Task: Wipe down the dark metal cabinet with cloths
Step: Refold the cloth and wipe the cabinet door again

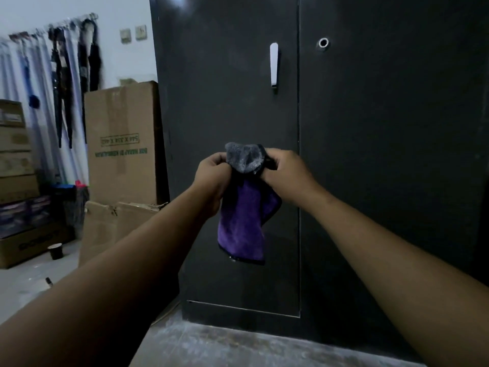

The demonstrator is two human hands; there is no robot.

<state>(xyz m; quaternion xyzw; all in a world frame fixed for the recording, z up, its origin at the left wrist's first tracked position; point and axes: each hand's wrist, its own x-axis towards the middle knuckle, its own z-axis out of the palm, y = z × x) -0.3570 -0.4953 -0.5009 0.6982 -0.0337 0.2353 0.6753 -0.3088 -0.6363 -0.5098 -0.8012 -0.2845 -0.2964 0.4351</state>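
Observation:
The dark metal cabinet (370, 160) fills the middle and right of the view, with two doors, a white handle (274, 65) and a round lock (323, 43). In front of its left door I hold a cloth (242, 221), purple on one side and grey on the other. My left hand (211, 172) grips its upper left part. My right hand (285, 170) grips its upper right part. The grey top bunches up between both hands and the purple part hangs down. The cloth looks held just off the door; I cannot tell if it touches.
Tall cardboard boxes (123, 144) stand against the cabinet's left side, with more stacked boxes (16, 154) further left. A dark paper cup (55, 250) sits on the floor. Clothes hang on wall hooks (66, 75). Grey concrete floor (238, 345) lies below the cabinet.

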